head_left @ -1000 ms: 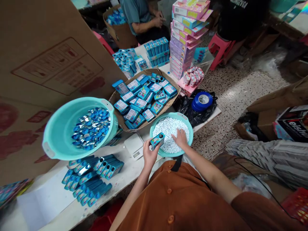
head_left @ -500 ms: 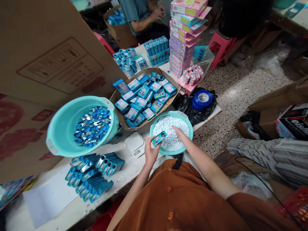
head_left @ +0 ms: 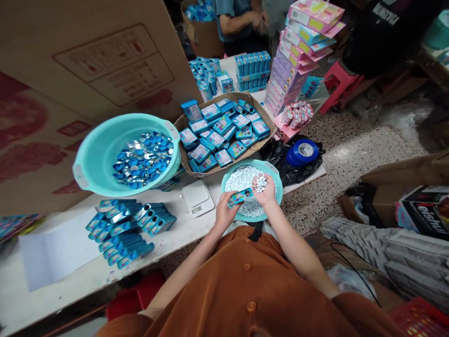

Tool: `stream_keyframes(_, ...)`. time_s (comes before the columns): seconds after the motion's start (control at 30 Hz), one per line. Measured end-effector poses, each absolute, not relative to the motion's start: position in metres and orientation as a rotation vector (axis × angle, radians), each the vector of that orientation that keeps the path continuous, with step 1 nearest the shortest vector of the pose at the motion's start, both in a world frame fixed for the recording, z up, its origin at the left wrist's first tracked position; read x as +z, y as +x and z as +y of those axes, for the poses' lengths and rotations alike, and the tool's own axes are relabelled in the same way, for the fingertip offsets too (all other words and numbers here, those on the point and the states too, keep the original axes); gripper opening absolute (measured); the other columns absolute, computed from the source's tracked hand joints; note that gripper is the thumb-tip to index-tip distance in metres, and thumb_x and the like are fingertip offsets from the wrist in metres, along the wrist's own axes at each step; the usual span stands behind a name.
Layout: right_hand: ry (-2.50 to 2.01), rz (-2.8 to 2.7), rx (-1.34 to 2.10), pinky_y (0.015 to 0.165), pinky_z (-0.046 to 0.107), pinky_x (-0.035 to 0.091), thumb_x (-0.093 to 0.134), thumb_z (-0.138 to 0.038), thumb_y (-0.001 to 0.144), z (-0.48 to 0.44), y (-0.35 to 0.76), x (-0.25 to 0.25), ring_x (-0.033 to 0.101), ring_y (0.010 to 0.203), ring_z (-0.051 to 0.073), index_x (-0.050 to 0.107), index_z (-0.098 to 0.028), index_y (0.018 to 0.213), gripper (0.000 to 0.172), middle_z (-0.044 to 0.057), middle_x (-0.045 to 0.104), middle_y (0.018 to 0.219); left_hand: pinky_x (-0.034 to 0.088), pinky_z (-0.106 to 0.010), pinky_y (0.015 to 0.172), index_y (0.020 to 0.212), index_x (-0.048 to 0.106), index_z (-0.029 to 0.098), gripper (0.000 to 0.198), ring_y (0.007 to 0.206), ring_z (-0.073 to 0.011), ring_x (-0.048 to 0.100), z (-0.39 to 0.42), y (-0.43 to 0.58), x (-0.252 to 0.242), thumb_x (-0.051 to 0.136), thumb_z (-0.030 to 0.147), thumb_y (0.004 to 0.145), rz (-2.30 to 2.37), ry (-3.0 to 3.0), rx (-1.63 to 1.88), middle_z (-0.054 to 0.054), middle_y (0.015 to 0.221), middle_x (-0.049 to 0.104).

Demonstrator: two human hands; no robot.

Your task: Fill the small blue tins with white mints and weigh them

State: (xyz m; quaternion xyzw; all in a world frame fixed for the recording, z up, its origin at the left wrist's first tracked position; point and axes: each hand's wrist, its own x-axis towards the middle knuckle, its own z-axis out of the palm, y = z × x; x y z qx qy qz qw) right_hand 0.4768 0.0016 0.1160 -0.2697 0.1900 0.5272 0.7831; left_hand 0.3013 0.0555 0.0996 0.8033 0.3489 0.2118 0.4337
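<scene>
My left hand [head_left: 225,209] is closed around a small blue tin [head_left: 240,197] with a round dark hole at its right end. Beside that hole, my right hand [head_left: 265,191] is palm up and cups a heap of small white candies [head_left: 261,183]. Both hands are over a turquoise basin [head_left: 277,171] filled with the same white pellets. To the left, a digital scale [head_left: 198,198] lies on the white table. A cardboard tray [head_left: 271,132] behind the basin holds many loose blue tins.
A large turquoise tub [head_left: 94,154] holds blue and silver caps. Blue tins [head_left: 129,229] stand in rows at left. Blue tape [head_left: 301,153] lies on a black bag. Stacked pink boxes [head_left: 294,56] lean behind. A co-worker [head_left: 238,23] sits across the table; a large carton [head_left: 98,84] stands at left.
My right hand has come up out of the pellets and turned palm up with a heap of them, next to the tin. The view has shifted with my head.
</scene>
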Motion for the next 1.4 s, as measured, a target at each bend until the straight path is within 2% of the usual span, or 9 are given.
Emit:
stream_keyframes(0.1, -0.719, 0.354, 1.019, 0.045, 0.019, 0.039, 0.046, -0.031, 0.081, 0.003, 0.471, 0.126, 0.048, 0.051, 0.008, 0.044, -0.021, 0.063, 0.021, -0.003, 0.049, 0.058, 0.045, -0.032, 0.088, 0.110, 0.058, 0.025, 0.033, 0.100, -0.0195, 0.058, 0.054, 0.306, 0.105, 0.067, 0.025, 0.078, 0.816, 2.003, 0.528, -0.004, 0.104, 0.061)
stream_keyframes(0.3, -0.893, 0.196, 0.858, 0.051, 0.024, 0.042, 0.048, -0.047, 0.081, 0.008, 0.462, 0.134, 0.045, 0.050, 0.010, 0.038, -0.021, 0.054, 0.038, -0.005, 0.040, 0.052, 0.046, -0.031, 0.087, 0.112, 0.058, 0.025, 0.036, 0.100, -0.0191, 0.058, 0.054, 0.308, 0.107, 0.068, 0.025, 0.078, 0.811, 1.993, 0.529, -0.004, 0.105, 0.060)
stream_keyframes(0.53, -0.959, 0.196, 0.826, 0.054, 0.024, 0.043, 0.048, -0.046, 0.080, 0.011, 0.459, 0.139, 0.047, 0.050, 0.010, 0.042, -0.021, 0.056, 0.035, -0.005, 0.043, 0.051, 0.046, -0.030, 0.085, 0.114, 0.058, 0.026, 0.037, 0.098, -0.0185, 0.058, 0.056, 0.310, 0.115, 0.064, 0.019, 0.079, 0.746, 2.083, 0.507, -0.004, 0.105, 0.059)
stream_keyframes(0.7, -0.993, 0.162, 0.805, 0.055, 0.023, 0.044, 0.050, -0.038, 0.078, 0.012, 0.457, 0.138, 0.051, 0.053, 0.010, 0.051, -0.020, 0.061, 0.025, -0.003, 0.049, 0.055, 0.047, -0.030, 0.084, 0.114, 0.058, 0.025, 0.037, 0.098, -0.0190, 0.059, 0.059, 0.313, 0.116, 0.067, 0.024, 0.078, 0.756, 2.049, 0.523, -0.004, 0.104, 0.061)
stream_keyframes(0.87, -1.001, 0.170, 0.823, 0.053, 0.023, 0.043, 0.052, -0.037, 0.076, 0.014, 0.458, 0.134, 0.051, 0.053, 0.009, 0.053, -0.019, 0.063, 0.022, -0.003, 0.050, 0.057, 0.047, -0.031, 0.085, 0.113, 0.059, 0.026, 0.035, 0.098, -0.0195, 0.059, 0.060, 0.315, 0.115, 0.065, 0.023, 0.079, 0.722, 2.108, 0.493, -0.004, 0.104, 0.061)
stream_keyframes(1.1, -1.148, 0.119, 0.744, 0.053, 0.024, 0.041, 0.051, -0.039, 0.076, 0.014, 0.460, 0.134, 0.047, 0.052, 0.009, 0.052, -0.020, 0.060, 0.025, -0.004, 0.048, 0.055, 0.047, -0.032, 0.086, 0.112, 0.060, 0.025, 0.038, 0.099, -0.0199, 0.060, 0.061, 0.323, 0.111, 0.070, 0.027, 0.076, 0.777, 1.980, 0.485, -0.004, 0.105, 0.063)
stream_keyframes(1.27, -1.257, 0.030, 0.696, 0.057, 0.025, 0.042, 0.051, -0.043, 0.077, 0.016, 0.462, 0.133, 0.052, 0.055, 0.011, 0.055, -0.019, 0.060, 0.029, -0.002, 0.052, 0.056, 0.048, -0.031, 0.078, 0.107, 0.063, 0.022, 0.041, 0.088, -0.0192, 0.061, 0.063, 0.328, 0.106, 0.076, 0.030, 0.069, 0.857, 1.847, 0.438, -0.005, 0.097, 0.064)
stream_keyframes(1.4, -1.279, 0.000, 0.674, 0.059, 0.025, 0.043, 0.048, -0.044, 0.079, 0.018, 0.462, 0.135, 0.052, 0.054, 0.011, 0.053, -0.020, 0.056, 0.034, -0.002, 0.053, 0.055, 0.047, -0.032, 0.083, 0.107, 0.063, 0.024, 0.038, 0.093, -0.0192, 0.060, 0.062, 0.329, 0.109, 0.074, 0.027, 0.071, 0.844, 1.857, 0.497, -0.004, 0.100, 0.064)
